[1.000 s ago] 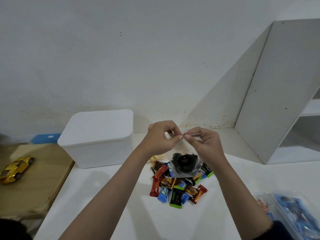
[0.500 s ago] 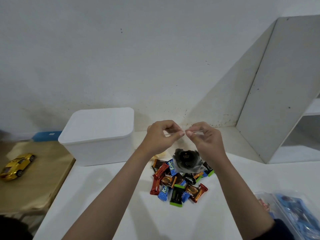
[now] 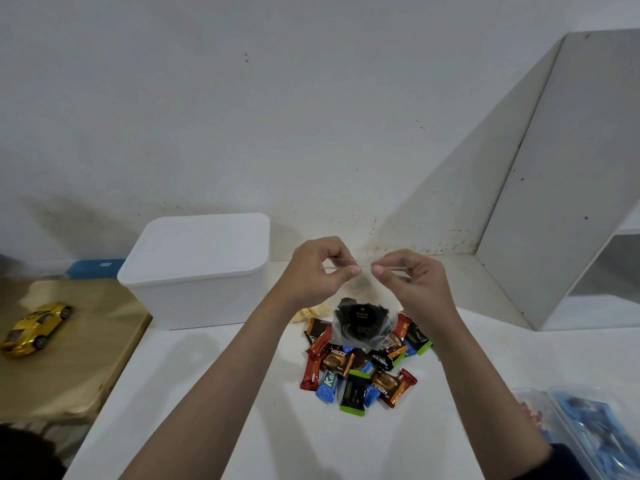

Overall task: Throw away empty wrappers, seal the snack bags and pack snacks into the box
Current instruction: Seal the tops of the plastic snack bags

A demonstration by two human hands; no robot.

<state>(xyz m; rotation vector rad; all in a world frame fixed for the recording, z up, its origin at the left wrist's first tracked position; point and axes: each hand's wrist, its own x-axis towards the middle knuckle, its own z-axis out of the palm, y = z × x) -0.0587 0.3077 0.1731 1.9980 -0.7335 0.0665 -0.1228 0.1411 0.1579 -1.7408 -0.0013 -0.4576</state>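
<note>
Pinching the top edge of a clear snack bag [image 3: 360,323], the left hand [image 3: 313,271] and right hand [image 3: 414,282] hold it raised above the white counter [image 3: 214,410]. Each hand grips the strip between thumb and forefinger, the two thumb tips near each other but apart. Dark contents sit in the bottom of the bag, which hangs over the far end of a pile of wrapped snacks [image 3: 360,372] in red, blue, green and black wrappers lying on the counter. A white lidded box [image 3: 197,268] stands to the left of the hands, against the wall, lid on. A clear plastic container [image 3: 585,427] with blue items inside lies at the right near edge. On a wooden surface [image 3: 69,358] left of the counter rests a gold toy car [image 3: 36,329]. A white shelf unit [image 3: 571,188] stands at the right.
</note>
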